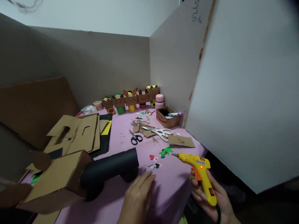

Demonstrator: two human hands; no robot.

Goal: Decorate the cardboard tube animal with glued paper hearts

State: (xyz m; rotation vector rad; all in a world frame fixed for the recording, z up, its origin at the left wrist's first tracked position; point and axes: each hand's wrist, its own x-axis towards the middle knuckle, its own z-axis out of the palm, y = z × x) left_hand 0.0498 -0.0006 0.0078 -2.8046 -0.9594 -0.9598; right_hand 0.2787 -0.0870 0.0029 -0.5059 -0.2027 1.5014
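My right hand (211, 199) grips a yellow hot glue gun (198, 174) at the table's near right edge, its nozzle pointing left toward small paper cut-outs (155, 161). My left hand (137, 197) lies with fingers stretched out on the pink table top (168, 183), fingertips just right of a black paper tube figure (109, 171). That black tube joins a brown cardboard box piece (56, 180) at the near left.
Black-handled scissors (135, 137) and white-handled scissors (161, 133) lie mid-table among cardboard scraps. A small cardboard box (167, 118) with a marker stands at the right. Several cardboard animal figures (130, 101) line the back. Cut cardboard sheets (74, 133) pile at left. White partition boards (245, 93) close the right side.
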